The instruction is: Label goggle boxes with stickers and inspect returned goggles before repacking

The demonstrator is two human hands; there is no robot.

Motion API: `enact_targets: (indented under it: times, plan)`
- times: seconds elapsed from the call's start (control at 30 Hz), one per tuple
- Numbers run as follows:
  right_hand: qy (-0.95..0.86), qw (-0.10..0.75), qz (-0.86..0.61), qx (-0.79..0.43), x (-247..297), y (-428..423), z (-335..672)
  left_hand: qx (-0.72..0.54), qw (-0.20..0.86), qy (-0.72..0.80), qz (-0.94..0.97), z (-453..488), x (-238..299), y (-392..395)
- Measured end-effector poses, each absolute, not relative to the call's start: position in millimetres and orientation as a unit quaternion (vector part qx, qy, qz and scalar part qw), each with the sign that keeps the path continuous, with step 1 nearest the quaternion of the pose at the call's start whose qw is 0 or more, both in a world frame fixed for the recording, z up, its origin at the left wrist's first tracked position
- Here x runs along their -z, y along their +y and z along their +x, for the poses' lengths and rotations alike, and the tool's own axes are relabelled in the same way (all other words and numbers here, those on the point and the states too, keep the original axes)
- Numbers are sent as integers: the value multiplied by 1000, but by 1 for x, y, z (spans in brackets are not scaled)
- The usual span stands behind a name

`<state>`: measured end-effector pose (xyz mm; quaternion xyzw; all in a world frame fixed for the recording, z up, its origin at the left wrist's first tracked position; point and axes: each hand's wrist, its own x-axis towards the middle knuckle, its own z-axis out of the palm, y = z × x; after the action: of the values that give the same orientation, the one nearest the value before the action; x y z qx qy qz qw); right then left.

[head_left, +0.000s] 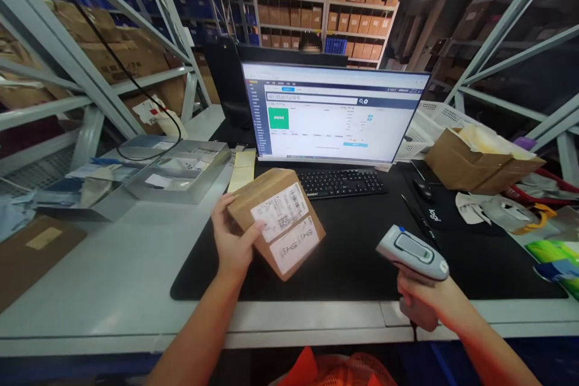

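Note:
My left hand (233,240) grips a small brown cardboard parcel (277,220) by its left side, holding it tilted above the black desk mat (344,259). White shipping labels with barcodes face up on the parcel. My right hand (425,301) is closed round the handle of a grey and white barcode scanner (411,250), whose head points left toward the parcel from a short distance. A monitor (335,111) with a software page stands behind, with a black keyboard (341,182) in front of it.
Clear plastic trays (176,169) and a roll of yellow labels (242,169) lie at the left. An open cardboard box (474,163), a mouse (423,190), bags and papers sit at the right. Shelving with cartons surrounds the desk. A person sits behind the monitor.

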<state>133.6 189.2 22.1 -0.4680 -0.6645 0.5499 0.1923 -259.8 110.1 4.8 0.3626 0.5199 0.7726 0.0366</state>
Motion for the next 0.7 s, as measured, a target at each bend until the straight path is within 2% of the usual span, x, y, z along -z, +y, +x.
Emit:
enact_targets:
  times: [0.07, 0.17, 0.3, 0.37, 0.43, 0.5, 0.57, 0.6, 0.7]
  plan:
    - [-641, 217, -532, -508, -9, 215, 148, -827, 163, 479, 246, -259, -7, 113]
    - [-607, 243, -622, -432, 18, 255, 174, -836, 301, 438, 137, -255, -12, 118]
    - [-691, 232, -662, -178, 36, 272, 199, -803, 393, 435, 107, -249, -15, 120]
    - [-695, 293, -650, -96, 37, 256, 191, -807, 402, 422, 97, -243, -15, 118]
    - [-676, 393, -603, -158, 41, 224, 162, -825, 386, 402, 95, -234, -14, 116]
    - [-638, 455, -487, -386, 52, 185, 117, -837, 361, 396, 106, -222, -11, 113]
    - [-579, 433, -352, -595, 68, 151, 68, -832, 355, 407, 131, -208, -6, 111]
    - [-551, 419, -322, -646, 76, 139, 47, -822, 361, 415, 150, -202, -3, 109]
    - [-460, 443, -341, -690, 87, 129, 10, -795, 365, 422, 239, -189, 6, 105]
